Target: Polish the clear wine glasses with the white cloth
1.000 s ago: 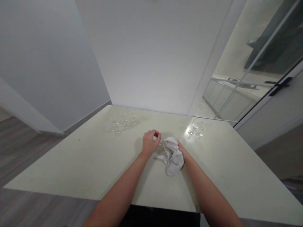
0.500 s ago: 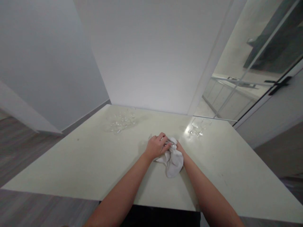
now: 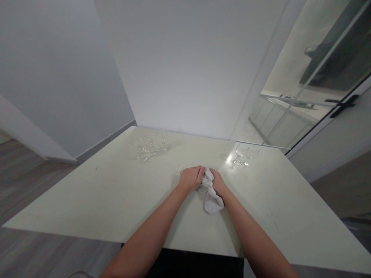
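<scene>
My left hand [image 3: 191,178] is wrapped around a wine glass [image 3: 182,170]; only a thin clear edge of it shows left of the fingers, and the rest is hidden. Against it presses my right hand [image 3: 218,181], closed on a white cloth [image 3: 213,202]. The cloth is bunched between both hands and its loose end hangs down toward me. Both hands are just above the middle of the pale table [image 3: 116,200].
Several clear stemmed glasses [image 3: 149,148] stand at the back left of the table. A smaller group of clear glasses [image 3: 242,156] stands at the back right, near a glass-paned door [image 3: 290,112]. A white wall panel [image 3: 185,77] rises behind the table.
My left fingers have closed in and turned downward, covering the glass that showed between the hands. My right hand has come over the cloth, which is now more tightly bunched.
</scene>
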Demonstrator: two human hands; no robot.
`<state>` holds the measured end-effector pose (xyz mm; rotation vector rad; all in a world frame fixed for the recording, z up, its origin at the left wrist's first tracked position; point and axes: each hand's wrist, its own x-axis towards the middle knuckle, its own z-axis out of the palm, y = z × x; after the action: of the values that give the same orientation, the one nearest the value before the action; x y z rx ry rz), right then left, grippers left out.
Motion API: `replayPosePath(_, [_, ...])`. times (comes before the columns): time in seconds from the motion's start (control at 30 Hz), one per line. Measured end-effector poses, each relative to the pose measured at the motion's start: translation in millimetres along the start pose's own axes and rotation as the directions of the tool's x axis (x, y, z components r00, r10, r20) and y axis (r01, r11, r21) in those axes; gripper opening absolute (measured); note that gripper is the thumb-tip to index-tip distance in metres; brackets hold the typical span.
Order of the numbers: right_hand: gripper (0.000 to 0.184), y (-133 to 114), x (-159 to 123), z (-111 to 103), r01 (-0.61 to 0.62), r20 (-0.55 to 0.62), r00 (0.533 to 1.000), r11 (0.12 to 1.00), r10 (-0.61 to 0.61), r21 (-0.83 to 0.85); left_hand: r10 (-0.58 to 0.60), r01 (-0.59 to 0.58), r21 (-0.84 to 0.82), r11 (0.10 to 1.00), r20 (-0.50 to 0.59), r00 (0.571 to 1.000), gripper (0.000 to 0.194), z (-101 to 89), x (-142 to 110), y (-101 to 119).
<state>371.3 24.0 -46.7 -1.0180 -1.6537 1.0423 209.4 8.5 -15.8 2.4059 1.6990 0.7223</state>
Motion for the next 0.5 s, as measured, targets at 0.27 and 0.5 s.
replayPosePath(0.27, [0.025, -4.4, 0.0, -2.4, 0.012, 0.173, 0.985, 0.999, -0.018, 0.035, 0.049, -0.049, -0.016, 0.999, -0.022, 0.999, 0.044, 0.2, -1.3, 0.3])
replayPosePath(0.5, [0.018, 3.3, 3.4, -1.4, 0.066, 0.078, 0.995, 0.995, -0.060, -0.076, 0.035, -0.035, -0.024, 0.999, -0.035, 0.999, 0.043, -1.3, -0.2, -0.4])
